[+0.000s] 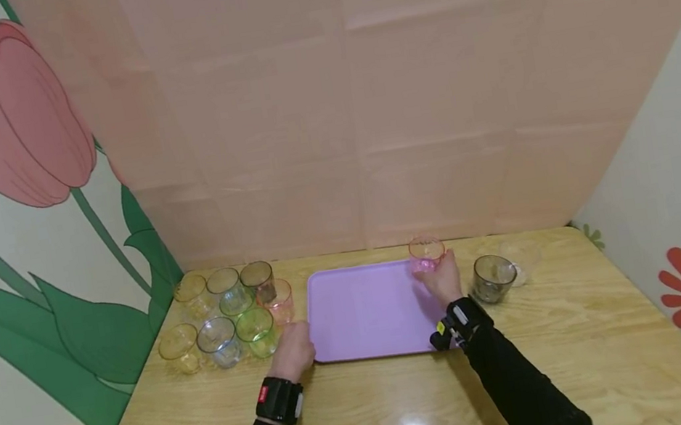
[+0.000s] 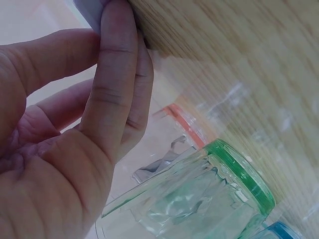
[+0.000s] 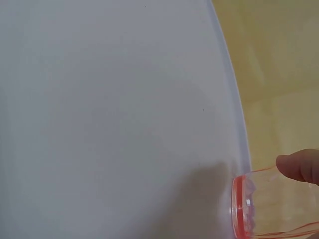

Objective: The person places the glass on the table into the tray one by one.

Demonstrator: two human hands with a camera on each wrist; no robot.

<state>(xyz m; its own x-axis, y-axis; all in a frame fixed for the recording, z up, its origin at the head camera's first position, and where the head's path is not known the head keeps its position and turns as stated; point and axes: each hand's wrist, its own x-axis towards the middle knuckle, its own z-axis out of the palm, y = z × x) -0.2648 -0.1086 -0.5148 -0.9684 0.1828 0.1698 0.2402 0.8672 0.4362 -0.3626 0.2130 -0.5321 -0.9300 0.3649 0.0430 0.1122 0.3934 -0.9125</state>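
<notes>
A pink-tinted clear glass (image 1: pixel 427 249) is in my right hand (image 1: pixel 443 280), gripped by its side at the far right corner of the purple tray (image 1: pixel 362 312). Seen from the right wrist, its red-tinted base (image 3: pixel 240 206) overlaps the tray's rim, with my thumb (image 3: pixel 301 166) on the glass wall. My left hand (image 1: pixel 292 352) is at the tray's near left corner. There the left wrist view has thumb and fingertips pinching the tray's edge (image 2: pixel 89 12). Beside that hand stand a green glass (image 1: pixel 257 331) and an orange-pink glass (image 1: pixel 281 301).
More tinted glasses crowd the table's left side, among them a blue one (image 1: pixel 219 342), a yellow one (image 1: pixel 179 350) and a dark grey one (image 1: pixel 257 278). Right of the tray stand a smoky grey glass (image 1: pixel 494 279) and a clear glass (image 1: pixel 524 258). A papered wall (image 1: pixel 354 129) rises behind the table.
</notes>
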